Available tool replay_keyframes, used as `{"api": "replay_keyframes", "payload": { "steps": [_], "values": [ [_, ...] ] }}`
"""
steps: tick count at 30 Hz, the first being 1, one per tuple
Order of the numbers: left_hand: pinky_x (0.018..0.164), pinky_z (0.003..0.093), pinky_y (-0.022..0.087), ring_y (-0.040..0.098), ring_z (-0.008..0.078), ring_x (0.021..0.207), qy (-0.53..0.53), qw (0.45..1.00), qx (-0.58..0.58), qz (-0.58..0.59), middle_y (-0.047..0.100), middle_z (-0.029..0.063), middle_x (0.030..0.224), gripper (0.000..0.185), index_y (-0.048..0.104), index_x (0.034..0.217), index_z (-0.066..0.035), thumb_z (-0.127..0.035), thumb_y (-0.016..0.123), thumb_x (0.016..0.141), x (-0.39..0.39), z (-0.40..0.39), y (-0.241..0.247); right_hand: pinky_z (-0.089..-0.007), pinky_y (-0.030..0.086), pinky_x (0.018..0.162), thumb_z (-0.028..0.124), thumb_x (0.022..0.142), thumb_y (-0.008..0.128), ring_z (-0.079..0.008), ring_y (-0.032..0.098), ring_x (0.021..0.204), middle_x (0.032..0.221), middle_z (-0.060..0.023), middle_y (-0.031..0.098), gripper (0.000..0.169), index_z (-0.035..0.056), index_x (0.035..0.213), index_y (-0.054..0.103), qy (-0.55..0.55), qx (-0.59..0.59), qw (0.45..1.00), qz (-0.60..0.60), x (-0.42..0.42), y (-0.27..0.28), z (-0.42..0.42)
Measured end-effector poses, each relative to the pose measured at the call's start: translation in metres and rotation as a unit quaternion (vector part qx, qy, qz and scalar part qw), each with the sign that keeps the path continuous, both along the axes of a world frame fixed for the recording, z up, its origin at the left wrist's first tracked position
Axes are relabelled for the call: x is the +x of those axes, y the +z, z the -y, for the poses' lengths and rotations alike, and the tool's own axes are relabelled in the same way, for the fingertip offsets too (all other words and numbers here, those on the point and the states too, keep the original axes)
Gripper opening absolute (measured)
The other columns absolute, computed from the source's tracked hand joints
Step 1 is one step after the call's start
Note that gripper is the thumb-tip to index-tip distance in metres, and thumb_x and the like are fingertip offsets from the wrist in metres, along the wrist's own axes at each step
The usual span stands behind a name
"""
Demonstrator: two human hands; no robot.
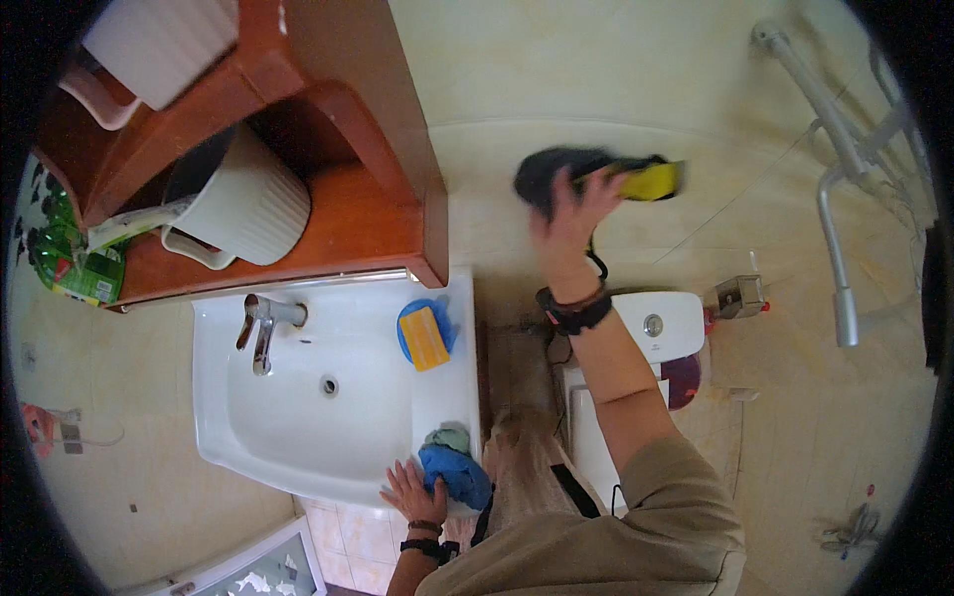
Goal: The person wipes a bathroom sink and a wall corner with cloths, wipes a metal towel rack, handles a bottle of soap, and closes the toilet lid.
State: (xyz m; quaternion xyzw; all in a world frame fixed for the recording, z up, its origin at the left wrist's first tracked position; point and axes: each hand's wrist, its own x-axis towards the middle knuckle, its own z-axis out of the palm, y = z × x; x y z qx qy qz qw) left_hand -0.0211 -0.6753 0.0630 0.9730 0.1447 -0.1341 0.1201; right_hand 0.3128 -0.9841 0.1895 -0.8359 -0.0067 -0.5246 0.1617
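Observation:
My right hand (574,208) is raised in front of the tiled wall, its fingers over a soft-looking black and yellow object (648,181). Both are blurred, and I cannot tell what exactly the object is. A thin black loop hangs just below it, by my wrist. My left hand (410,488) lies with fingers spread on the front rim of the white washbasin (320,439). Its thumb touches a crumpled blue cloth (455,473) at the basin's right front corner. A pale green cloth (449,439) is bunched against the blue one.
A chrome faucet (272,328) and a yellow soap bar (425,339) on a blue dish (406,350) occupy the basin. Above juts a wooden cabinet (373,212) with white ribbed mugs (257,201). A toilet (656,316) stands right; shower pipes (835,194) run along the wall.

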Motion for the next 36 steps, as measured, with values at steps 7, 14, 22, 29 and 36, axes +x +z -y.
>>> {"api": "replay_keyframes", "payload": {
  "steps": [7, 14, 22, 29, 36],
  "values": [
    [0.097, 0.0636, 0.001, 0.013, 0.0352, 0.13, -0.004, 0.999, -0.01, 0.047, 0.03, 0.0166, 0.135, 0.07, 0.035, 0.129, -0.006, -0.046, 0.048, 0.073, -0.01, -0.008, -0.008, -0.0447, 0.03, 0.094, 0.006, 0.063, 0.062, -0.0321, 0.045, 0.107, 0.115, -0.012, 0.05, 0.047, 0.0161, 0.109, 0.056, 0.165, -0.07, 0.979, -0.102, 0.004, -0.005, 0.002],
    [0.098, 0.0625, 0.0, 0.014, 0.0337, 0.131, -0.003, 0.999, -0.011, 0.052, 0.031, 0.0159, 0.135, 0.073, 0.034, 0.13, -0.006, -0.044, 0.051, 0.069, -0.012, -0.007, -0.011, -0.052, 0.026, 0.095, 0.004, 0.064, 0.057, -0.0373, 0.037, 0.11, 0.126, -0.0121, 0.038, 0.057, 0.0144, 0.119, 0.048, 0.06, -0.047, 0.982, 0.172, 0.02, 0.276, -0.02],
    [0.098, 0.063, 0.001, 0.016, 0.0336, 0.13, 0.0, 0.998, -0.019, 0.068, 0.033, 0.015, 0.134, 0.07, 0.034, 0.129, -0.008, -0.041, 0.052, 0.07, -0.014, -0.006, -0.008, -0.0455, 0.037, 0.087, 0.019, 0.071, 0.055, -0.0254, 0.048, 0.107, 0.112, -0.0042, 0.052, 0.025, 0.0189, 0.095, 0.062, 0.155, -0.287, 0.945, -0.023, 0.005, 0.088, -0.018],
    [0.098, 0.0634, 0.003, 0.017, 0.0327, 0.13, 0.0, 0.996, -0.008, 0.087, 0.034, 0.0147, 0.133, 0.07, 0.035, 0.13, -0.011, -0.043, 0.051, 0.07, -0.019, -0.012, -0.011, -0.044, 0.035, 0.086, 0.014, 0.071, 0.058, -0.033, 0.049, 0.099, 0.106, -0.014, 0.055, 0.033, 0.011, 0.104, 0.057, 0.067, -0.231, 0.97, -0.037, 0.01, 0.181, -0.014],
    [0.099, 0.0619, 0.0, 0.014, 0.0307, 0.131, 0.013, 0.997, -0.012, 0.076, 0.033, 0.0133, 0.135, 0.068, 0.035, 0.13, -0.012, -0.044, 0.048, 0.072, -0.019, -0.009, -0.006, -0.0576, 0.03, 0.089, 0.009, 0.061, 0.065, -0.0354, 0.031, 0.117, 0.133, -0.0086, 0.032, 0.057, 0.0155, 0.116, 0.05, 0.05, -0.13, 0.99, -0.011, 0.004, 0.182, -0.033]
  ]
}}
